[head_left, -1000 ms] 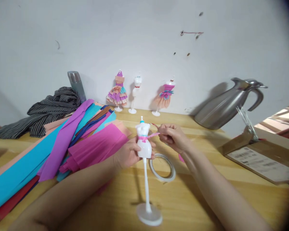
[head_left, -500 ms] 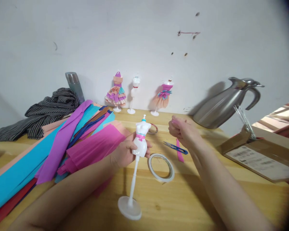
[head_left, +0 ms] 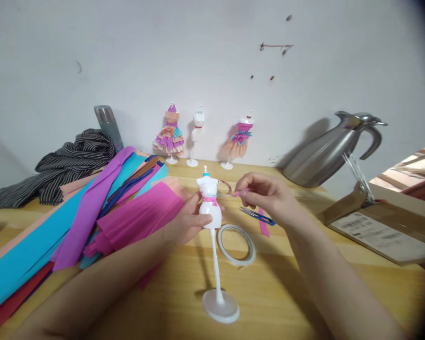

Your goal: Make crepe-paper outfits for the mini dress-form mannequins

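My left hand [head_left: 187, 222] is closed round the torso of a small white mannequin [head_left: 208, 189], which stands upright on its stand over the wooden table [head_left: 269, 283]. A pink and blue paper band circles its waist. My right hand [head_left: 265, 193] hovers just right of the torso, thumb and forefinger pinching a small pink paper piece [head_left: 238, 192]. Below the hands lie a roll of tape [head_left: 236, 244], blue scissors [head_left: 258, 216] and a pink paper strip [head_left: 264, 225].
Sheets of coloured crepe paper [head_left: 92, 212] are spread at the left, with a striped cloth [head_left: 67, 160] and a metal flask [head_left: 108, 125] behind. Three dressed mannequins [head_left: 198, 137] stand by the wall. A steel jug [head_left: 329, 151] and a cardboard box [head_left: 382, 226] sit at the right.
My right hand drew back to the right, then returned near the torso with the pink piece. The mannequin tilted left and now stands upright again.
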`<state>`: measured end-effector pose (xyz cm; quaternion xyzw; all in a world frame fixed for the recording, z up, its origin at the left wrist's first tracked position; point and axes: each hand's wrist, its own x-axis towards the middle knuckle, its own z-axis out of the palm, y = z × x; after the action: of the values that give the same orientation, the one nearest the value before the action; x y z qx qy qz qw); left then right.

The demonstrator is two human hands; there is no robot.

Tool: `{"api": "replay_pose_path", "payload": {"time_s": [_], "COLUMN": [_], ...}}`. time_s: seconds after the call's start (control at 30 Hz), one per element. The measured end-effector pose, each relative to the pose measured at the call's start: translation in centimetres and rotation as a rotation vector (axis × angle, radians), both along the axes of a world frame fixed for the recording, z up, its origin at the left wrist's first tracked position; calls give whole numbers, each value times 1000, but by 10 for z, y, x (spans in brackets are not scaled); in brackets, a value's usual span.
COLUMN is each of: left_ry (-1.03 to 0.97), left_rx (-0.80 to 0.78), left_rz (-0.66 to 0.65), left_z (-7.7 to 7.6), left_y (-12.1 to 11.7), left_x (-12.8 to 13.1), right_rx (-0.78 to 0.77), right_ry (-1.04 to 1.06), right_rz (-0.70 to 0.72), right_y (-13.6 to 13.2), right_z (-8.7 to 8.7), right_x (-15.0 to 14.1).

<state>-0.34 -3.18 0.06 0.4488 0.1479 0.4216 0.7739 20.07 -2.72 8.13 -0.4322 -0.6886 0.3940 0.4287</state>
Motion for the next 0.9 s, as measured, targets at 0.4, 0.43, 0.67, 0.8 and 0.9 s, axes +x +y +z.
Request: {"api": "replay_pose_path", "payload": {"time_s": [0.4,0.43,0.67,0.8,0.9], "left_ry": [149,153,262,370,469], "left_rx": [20,25,79,111,114], "left_rz": [156,169,335,493,570], "left_z": [-21,-24,-33,-25,-23], "left_y": [0,0,0,-8,-12], "left_x": [9,10,14,18,20], "right_rx": [11,7,-99,-241,-287], "right_ry": [-28,-18,264,387,346], "right_rz": [-80,-81,-83,25,38], "right_y": [6,6,11,15,15], "right_z": [-6,-6,-16,-21,-23], "right_x": [-6,-7,-10,-9,-11]}}
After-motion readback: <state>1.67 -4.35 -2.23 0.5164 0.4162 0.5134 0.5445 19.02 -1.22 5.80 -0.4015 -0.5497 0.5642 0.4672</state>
